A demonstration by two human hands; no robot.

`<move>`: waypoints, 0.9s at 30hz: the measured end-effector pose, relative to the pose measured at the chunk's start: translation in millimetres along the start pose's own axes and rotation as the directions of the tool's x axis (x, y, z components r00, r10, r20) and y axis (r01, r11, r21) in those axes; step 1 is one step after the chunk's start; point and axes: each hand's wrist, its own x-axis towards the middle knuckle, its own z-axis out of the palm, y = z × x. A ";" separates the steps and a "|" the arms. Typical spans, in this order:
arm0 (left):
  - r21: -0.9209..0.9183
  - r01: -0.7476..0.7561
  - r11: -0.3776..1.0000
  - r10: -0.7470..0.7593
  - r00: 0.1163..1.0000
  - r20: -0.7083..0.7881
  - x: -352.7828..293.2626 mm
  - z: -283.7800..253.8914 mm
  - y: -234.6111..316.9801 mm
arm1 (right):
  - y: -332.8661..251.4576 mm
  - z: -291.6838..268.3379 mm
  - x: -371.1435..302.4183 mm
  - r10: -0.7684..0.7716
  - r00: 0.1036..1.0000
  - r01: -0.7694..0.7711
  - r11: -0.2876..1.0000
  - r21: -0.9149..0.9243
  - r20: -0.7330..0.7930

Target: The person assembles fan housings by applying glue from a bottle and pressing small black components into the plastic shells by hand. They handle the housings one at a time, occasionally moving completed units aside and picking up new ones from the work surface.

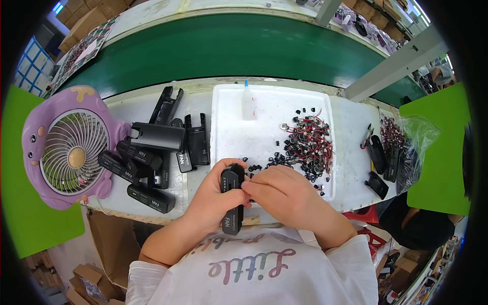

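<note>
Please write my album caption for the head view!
Left hand holds a long black plastic casing, right hand at its edge, by a rectangular white tray.

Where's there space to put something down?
The tray has bare room below the bottle, left of the wires. The table is bare between tray and rightmost black parts; so is the green belt. Crowded: black cases beside the fan, wires beyond the right hand.

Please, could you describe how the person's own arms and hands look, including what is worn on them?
The left hand and right hand are bare, without gloves; no ring, watch or bracelet can be seen. The forearms are uncovered up to plain white fabric sleeves, which belong to a white shirt with pastel, multicoloured cursive lettering.
</note>
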 end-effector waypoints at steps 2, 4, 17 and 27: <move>0.010 -0.003 1.000 0.002 1.000 0.007 -0.3 -1.2 0.2 | -0.8 -2.0 -0.8 0.025 1.000 -0.025 1.000 -0.015 0.011; 0.023 -0.011 1.000 0.010 0.999 0.040 -0.7 -4.1 -0.5 | -0.3 -1.6 -0.7 0.049 0.999 -0.048 0.998 -0.029 0.021; -0.094 -0.165 0.982 0.184 0.945 0.271 -6.0 -9.3 -10.0 | 0.5 -4.2 2.7 0.226 0.955 -0.210 0.973 0.099 -0.194; -0.071 -0.197 0.978 0.208 0.955 0.212 -9.8 -7.0 -5.6 | 6.4 -4.2 2.7 0.144 0.961 -0.172 0.980 -0.103 -0.236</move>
